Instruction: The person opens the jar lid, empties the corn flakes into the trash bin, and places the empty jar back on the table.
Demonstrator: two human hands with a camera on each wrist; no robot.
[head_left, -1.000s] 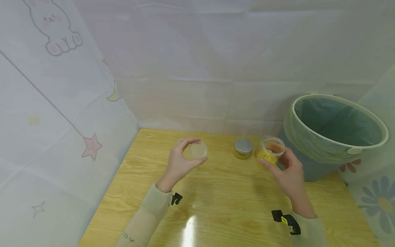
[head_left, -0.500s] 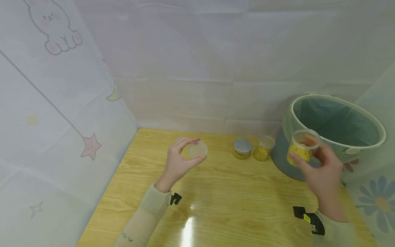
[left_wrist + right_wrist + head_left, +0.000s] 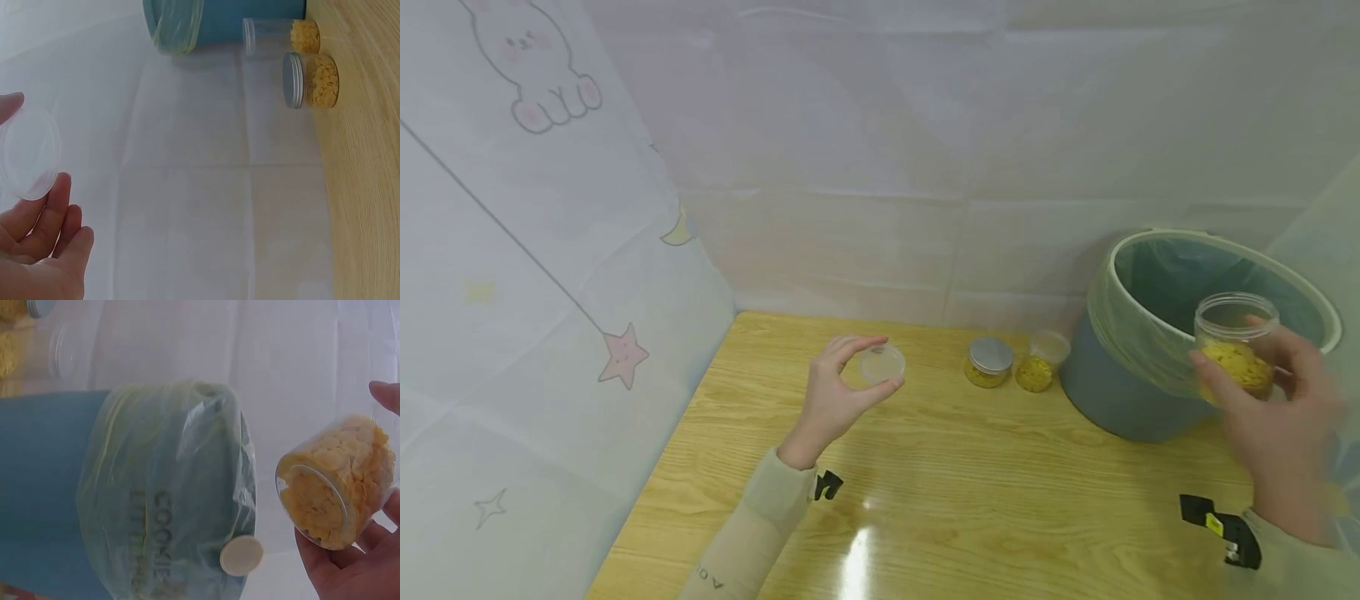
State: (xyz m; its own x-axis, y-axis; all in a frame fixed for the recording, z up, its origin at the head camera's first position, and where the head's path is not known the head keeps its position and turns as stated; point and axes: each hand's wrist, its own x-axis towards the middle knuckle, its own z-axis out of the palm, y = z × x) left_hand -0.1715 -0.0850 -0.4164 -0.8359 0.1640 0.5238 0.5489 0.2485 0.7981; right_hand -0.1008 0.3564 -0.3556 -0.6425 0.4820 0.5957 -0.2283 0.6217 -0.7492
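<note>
My left hand (image 3: 833, 398) pinches a clear round plastic lid (image 3: 882, 365) by its edges between thumb and fingers, above the left part of the table. My right hand (image 3: 1292, 417) grips an uncovered clear jar (image 3: 1234, 364), partly filled with yellow flakes. In the head view this jar overlaps the near rim of the bin (image 3: 1138, 396). From the right wrist view, the flakes press against the bottom of the jar (image 3: 337, 481), whose base faces the bin side. The fingers curl round the far side of the jar, partly hidden.
A jar with a silver lid (image 3: 989, 358) and a clear jar of yellow flakes (image 3: 1036, 372) stand side by side at the table's back edge. The blue bin beside them has a translucent bag over its rim. A white cloth (image 3: 850, 208) hangs behind the wooden table (image 3: 970, 467).
My right hand has carried the jar of flakes rightward, from beside the standing jars to over the bin's near edge. My left hand holds the lid in nearly the same place.
</note>
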